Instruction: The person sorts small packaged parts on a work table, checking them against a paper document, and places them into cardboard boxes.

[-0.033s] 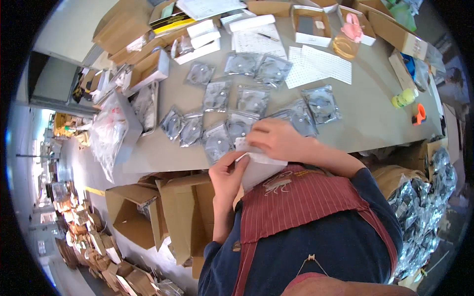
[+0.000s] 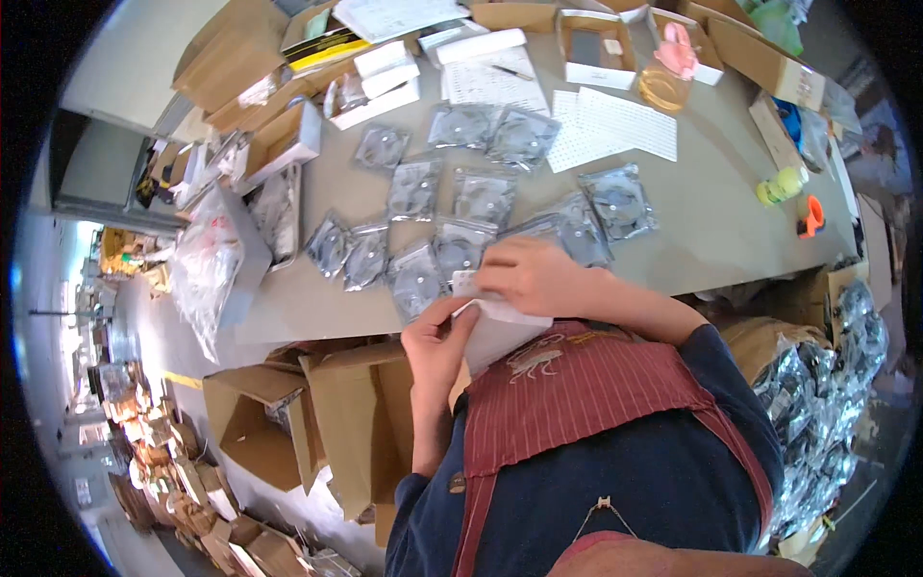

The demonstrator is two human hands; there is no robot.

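Note:
Close to my body, at the table's front edge, I hold a white paper sheet [image 2: 502, 333], bent and partly folded. My left hand [image 2: 435, 348] pinches its near-left corner between thumb and fingers. My right hand [image 2: 535, 275] is closed on the sheet's upper edge, its fingertips partly hidden. A small pale piece with printed marks [image 2: 464, 283] shows beside the right fingertips; whether it belongs to the sheet I cannot tell. Just beyond my hands lie several clear zip bags with coiled grey cables, such as one bag [image 2: 463, 244] and another bag [image 2: 416, 279].
Printed label sheets [image 2: 615, 127] and a pen [image 2: 511, 72] lie farther back. Open boxes [image 2: 596, 50] line the far edge. A pink-lidded bottle [image 2: 665, 79], a yellow-green bottle [image 2: 782, 187] and an orange tape dispenser [image 2: 810, 217] stand right. Cardboard cartons [image 2: 358, 423] sit below the table.
The whole view has shifted slightly, with the table's things a little farther left. Both hands keep their hold on the paper sheet.

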